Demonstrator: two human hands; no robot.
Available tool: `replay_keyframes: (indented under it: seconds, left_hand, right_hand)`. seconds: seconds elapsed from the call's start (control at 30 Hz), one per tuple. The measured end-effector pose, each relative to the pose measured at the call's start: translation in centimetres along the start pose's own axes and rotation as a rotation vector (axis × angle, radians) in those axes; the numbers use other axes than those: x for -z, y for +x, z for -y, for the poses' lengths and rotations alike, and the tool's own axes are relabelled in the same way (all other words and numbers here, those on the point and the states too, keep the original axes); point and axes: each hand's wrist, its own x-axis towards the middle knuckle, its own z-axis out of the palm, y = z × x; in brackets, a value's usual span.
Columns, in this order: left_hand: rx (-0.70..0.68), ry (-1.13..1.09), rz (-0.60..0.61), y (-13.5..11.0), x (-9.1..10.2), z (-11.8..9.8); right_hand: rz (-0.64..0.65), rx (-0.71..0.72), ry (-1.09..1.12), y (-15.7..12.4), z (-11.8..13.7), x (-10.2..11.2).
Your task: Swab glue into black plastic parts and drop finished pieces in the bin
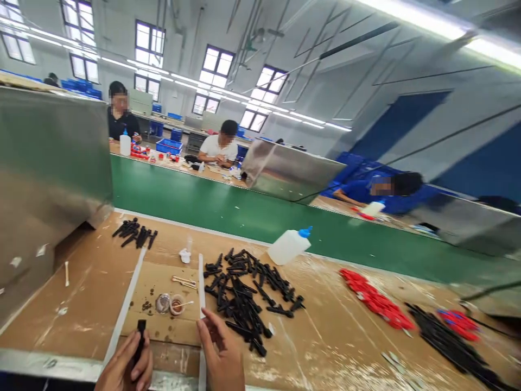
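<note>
Cardboard-covered bench point(345, 336) beside a green conveyor belt point(244, 212). Left hand point(124, 366), fingers pinching a small black plastic part point(140, 336) at the near edge; right hand point(222, 355), fingers apparently loosely curled, just beside a pile of black plastic parts point(244, 293).

Factory assembly hall. A long green conveyor belt point(228, 209) runs between cardboard-covered desks point(325, 336). Seated workers point(220, 146) line the far side. Piles of small black plastic parts point(244, 293) and red parts point(376, 298), blue bins point(169, 145), high windows point(215, 65) and strip lighting point(448, 27) mark it.
</note>
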Motion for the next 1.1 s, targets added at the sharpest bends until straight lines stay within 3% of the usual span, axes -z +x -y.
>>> replay_keyframes:
  seconds: [0.13,0.37,0.53,0.8,1.0,1.1]
  left_hand:
    - [0.076,-0.118,0.123,0.6,0.3,0.8]
    - [0.183,-0.262,0.225,1.8,0.9,2.5]
    - [0.238,-0.319,0.230,1.7,1.0,2.5]
    - [0.237,-0.298,0.276,1.0,0.5,1.7]
    - [0.226,-0.280,0.267,0.9,0.2,1.7]
    - [0.226,-0.268,0.248,0.7,0.0,1.5]
  right_hand:
    - [0.062,0.066,-0.094,2.3,1.3,-0.7]
    - [0.161,0.206,-0.134,2.3,3.2,-2.4]
    - [0.054,0.295,-0.206,2.2,3.8,-2.2]
    - [-0.072,0.235,-0.075,2.3,2.4,-1.9]
    - [-0.132,0.055,0.089,1.8,3.4,-1.9]
    - [-0.134,0.052,0.189,0.8,4.3,-2.0]
